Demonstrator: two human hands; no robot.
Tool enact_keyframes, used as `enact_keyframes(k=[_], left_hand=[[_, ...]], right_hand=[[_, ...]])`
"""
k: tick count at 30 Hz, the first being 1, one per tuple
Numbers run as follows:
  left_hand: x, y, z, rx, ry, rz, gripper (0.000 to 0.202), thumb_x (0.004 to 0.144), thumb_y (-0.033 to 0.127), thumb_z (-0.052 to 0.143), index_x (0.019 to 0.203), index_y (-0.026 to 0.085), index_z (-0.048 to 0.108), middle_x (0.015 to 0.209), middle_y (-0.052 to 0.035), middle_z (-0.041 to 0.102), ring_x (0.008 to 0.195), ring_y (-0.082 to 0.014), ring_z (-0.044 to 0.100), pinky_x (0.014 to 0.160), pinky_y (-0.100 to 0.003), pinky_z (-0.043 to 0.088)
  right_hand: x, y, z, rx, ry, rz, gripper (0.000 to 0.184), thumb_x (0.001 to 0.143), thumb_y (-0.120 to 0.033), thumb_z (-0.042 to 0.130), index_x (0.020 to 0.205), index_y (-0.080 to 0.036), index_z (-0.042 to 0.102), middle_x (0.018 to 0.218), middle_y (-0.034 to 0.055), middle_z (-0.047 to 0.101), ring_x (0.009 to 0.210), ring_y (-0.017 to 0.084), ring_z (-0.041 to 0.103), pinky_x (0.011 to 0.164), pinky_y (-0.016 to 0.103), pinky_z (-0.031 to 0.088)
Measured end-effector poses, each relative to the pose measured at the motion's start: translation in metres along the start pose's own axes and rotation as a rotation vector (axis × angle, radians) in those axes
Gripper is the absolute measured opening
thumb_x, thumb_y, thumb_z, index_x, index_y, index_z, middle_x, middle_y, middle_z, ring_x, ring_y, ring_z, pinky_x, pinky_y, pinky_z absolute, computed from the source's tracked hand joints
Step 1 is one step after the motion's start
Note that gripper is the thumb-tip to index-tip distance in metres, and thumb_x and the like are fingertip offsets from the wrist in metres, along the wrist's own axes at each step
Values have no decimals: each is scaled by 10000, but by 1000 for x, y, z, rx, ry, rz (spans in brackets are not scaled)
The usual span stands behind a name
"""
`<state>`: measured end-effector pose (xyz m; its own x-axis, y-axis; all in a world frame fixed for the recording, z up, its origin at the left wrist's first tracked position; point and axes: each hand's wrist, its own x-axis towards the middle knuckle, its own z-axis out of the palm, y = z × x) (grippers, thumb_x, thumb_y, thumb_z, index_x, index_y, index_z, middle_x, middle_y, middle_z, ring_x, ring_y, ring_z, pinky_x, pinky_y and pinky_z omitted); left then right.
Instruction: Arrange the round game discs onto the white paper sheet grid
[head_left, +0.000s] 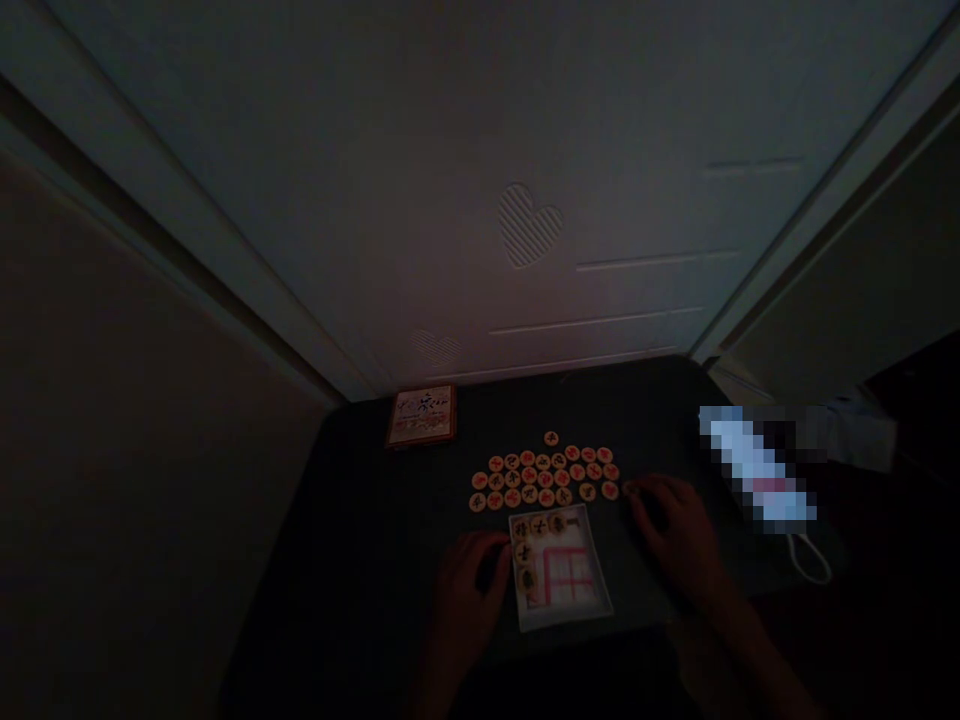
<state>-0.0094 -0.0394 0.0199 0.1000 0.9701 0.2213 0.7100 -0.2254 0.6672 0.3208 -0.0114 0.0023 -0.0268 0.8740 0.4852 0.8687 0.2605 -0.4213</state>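
Observation:
My left hand [469, 580] is closed at the left edge of a shallow see-through box [598, 610], thumb and finger on its rim. Inside the box, several round Chinese chess pieces [539, 526] lie along the far and left sides, above a pink-lined pattern. My right hand [673, 525] rests to the right of the box with fingers curled and tips together by the end of the rows; what they hold, if anything, is too dark to tell. Beyond the box, loose Chinese chess pieces [529, 478] with red or black characters lie in rough rows. One black-marked piece [551, 438] sits apart behind them.
A square printed box [422, 415] lies at the back left of the dark table [360, 540]. At the right edge is a blurred-out bright object [757, 470] with a white loop [814, 562]. A white panel with raised hearts [529, 225] rises behind the table. Light is dim.

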Motion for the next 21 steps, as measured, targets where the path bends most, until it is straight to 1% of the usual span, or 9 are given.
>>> enact_keyframes(k=[4,8,16,19,21], left_hand=[[0,0,0,-1,-6,5,167,994,345,565,1021,252,701,967,-53,734,904,-233,702,835,-398,575],[1,1,-1,4,1,5,156,989,335,571,1022,256,701,964,-44,734,894,-226,700,828,-388,574],[3,3,-2,-3,24,27,153,982,330,575,997,251,705,935,-36,738,869,-219,706,810,-374,573],[4,4,-2,1,18,24,155,982,331,572,982,251,705,916,-36,738,854,-220,707,805,-377,574],[4,4,-3,4,14,23,155,983,328,571,988,250,704,919,-38,738,855,-220,706,807,-379,574]], right_hand=[[-3,-1,5,53,-27,3,204,988,-356,571,1121,-251,686,1075,105,716,992,281,676,874,474,573],[-2,-7,10,100,-38,14,201,1002,-344,553,1126,-250,682,1096,106,709,1002,267,684,889,453,587],[1,-14,9,131,-23,33,190,1000,-339,561,1104,-245,688,1078,100,714,957,251,699,854,425,602],[2,-18,8,115,-2,7,183,994,-317,565,1107,-253,694,1079,98,722,969,259,691,863,441,590],[6,-22,6,110,-34,-51,186,988,-289,576,1127,-260,696,1099,89,733,1002,264,681,894,457,569]])
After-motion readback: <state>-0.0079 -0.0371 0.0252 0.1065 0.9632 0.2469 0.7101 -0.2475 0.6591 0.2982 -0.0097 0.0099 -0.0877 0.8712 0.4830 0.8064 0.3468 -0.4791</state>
